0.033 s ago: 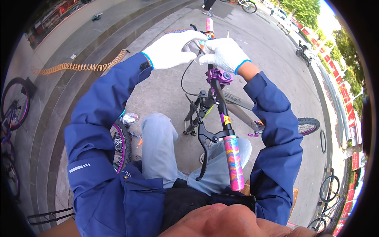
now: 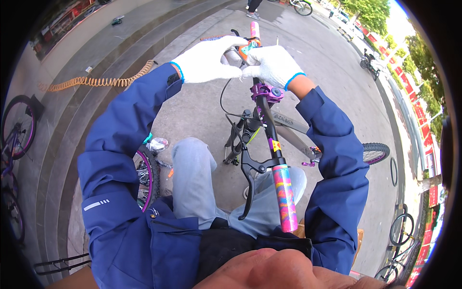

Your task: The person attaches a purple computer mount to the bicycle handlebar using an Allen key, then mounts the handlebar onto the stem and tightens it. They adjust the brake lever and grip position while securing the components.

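Note:
Both of my hands wear white knit gloves with blue cuffs and meet at the far half of a bicycle handlebar (image 2: 262, 103). My left hand (image 2: 204, 60) is curled into a loop left of the bar, thumb and fingertips toward the right hand. My right hand (image 2: 276, 66) lies over the bar, fingers bent around it. What the fingertips pinch is hidden by the gloves. An orange and teal piece (image 2: 251, 45) shows beside them. A black cable (image 2: 222, 98) hangs below the left thumb. Nearer me are a purple stem (image 2: 267, 93), a black brake lever (image 2: 249, 180) and a multicoloured grip (image 2: 285, 198).
The bike's grey frame (image 2: 293, 135) and rear wheel (image 2: 377, 153) extend right. A loose wheel (image 2: 146, 176) lies by my left knee (image 2: 193, 156). A coiled orange hose (image 2: 103, 83) crosses the steps (image 2: 144, 41). Other bikes stand at the left and lower right. A person's legs (image 2: 253, 8) show far ahead.
My left hand has shifted slightly left and down. More of the orange and teal piece shows between my hands, and the thin dark line seen there before is mostly covered.

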A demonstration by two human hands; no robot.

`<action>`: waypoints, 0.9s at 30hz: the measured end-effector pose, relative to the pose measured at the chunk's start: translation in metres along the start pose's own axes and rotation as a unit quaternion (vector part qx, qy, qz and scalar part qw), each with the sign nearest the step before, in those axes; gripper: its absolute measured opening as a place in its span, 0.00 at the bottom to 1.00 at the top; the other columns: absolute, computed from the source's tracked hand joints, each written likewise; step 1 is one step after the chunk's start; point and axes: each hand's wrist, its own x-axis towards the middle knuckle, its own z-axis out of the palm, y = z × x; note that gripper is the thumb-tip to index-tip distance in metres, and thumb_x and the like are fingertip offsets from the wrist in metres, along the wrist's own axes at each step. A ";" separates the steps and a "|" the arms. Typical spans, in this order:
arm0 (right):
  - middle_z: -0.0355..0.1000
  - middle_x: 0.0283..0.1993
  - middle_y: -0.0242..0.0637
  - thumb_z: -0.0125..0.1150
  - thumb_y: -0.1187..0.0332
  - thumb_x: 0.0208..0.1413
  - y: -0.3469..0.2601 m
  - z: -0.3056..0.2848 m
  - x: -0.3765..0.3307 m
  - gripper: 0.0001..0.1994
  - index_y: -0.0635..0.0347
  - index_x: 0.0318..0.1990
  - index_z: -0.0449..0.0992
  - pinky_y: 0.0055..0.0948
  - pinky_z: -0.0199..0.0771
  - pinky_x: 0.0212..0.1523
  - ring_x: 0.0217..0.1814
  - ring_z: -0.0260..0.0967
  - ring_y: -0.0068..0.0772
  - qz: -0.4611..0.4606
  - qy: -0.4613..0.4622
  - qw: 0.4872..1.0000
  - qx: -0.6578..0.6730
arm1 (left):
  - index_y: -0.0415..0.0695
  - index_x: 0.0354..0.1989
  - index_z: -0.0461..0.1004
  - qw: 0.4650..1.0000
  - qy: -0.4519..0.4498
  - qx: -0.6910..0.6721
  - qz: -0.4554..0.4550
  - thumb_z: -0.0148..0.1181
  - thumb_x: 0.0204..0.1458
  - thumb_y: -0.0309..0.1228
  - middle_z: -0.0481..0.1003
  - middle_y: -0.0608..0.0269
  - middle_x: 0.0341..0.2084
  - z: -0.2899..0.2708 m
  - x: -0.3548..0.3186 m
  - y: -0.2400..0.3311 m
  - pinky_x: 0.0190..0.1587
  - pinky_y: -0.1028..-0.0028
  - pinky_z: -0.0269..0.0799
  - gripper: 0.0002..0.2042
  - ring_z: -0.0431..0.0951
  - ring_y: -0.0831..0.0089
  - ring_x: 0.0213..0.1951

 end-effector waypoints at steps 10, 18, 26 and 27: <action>0.82 0.34 0.38 0.78 0.47 0.57 -0.006 0.014 0.000 0.17 0.48 0.38 0.83 0.48 0.81 0.43 0.40 0.83 0.49 -0.016 0.027 0.998 -0.055 | 0.37 0.34 0.81 0.910 -0.096 -0.151 -0.373 0.52 0.66 0.75 0.72 0.61 0.16 -0.017 0.008 0.009 0.15 0.72 0.64 0.43 0.70 0.76 0.13; 0.82 0.35 0.41 0.74 0.48 0.61 -0.004 0.020 -0.006 0.16 0.50 0.39 0.82 0.49 0.80 0.45 0.41 0.82 0.51 -0.038 0.041 0.998 0.008 | 0.48 0.38 0.83 0.965 0.006 0.260 0.045 0.64 0.70 0.48 0.79 0.60 0.25 -0.011 0.015 0.000 0.32 0.63 0.78 0.17 0.82 0.63 0.28; 0.82 0.35 0.45 0.70 0.52 0.64 0.003 0.016 -0.018 0.15 0.55 0.40 0.83 0.50 0.80 0.45 0.40 0.81 0.56 -0.060 0.025 0.998 0.018 | 0.51 0.45 0.87 0.943 0.058 0.310 0.109 0.64 0.68 0.48 0.86 0.59 0.35 0.002 -0.004 0.021 0.42 0.62 0.82 0.15 0.86 0.60 0.35; 0.82 0.35 0.46 0.70 0.52 0.64 0.002 0.017 -0.019 0.15 0.55 0.39 0.83 0.50 0.80 0.44 0.40 0.81 0.56 -0.054 0.027 0.998 0.025 | 0.50 0.45 0.87 0.964 0.071 0.249 0.063 0.63 0.69 0.50 0.86 0.59 0.34 0.006 -0.009 0.028 0.41 0.64 0.83 0.17 0.86 0.62 0.34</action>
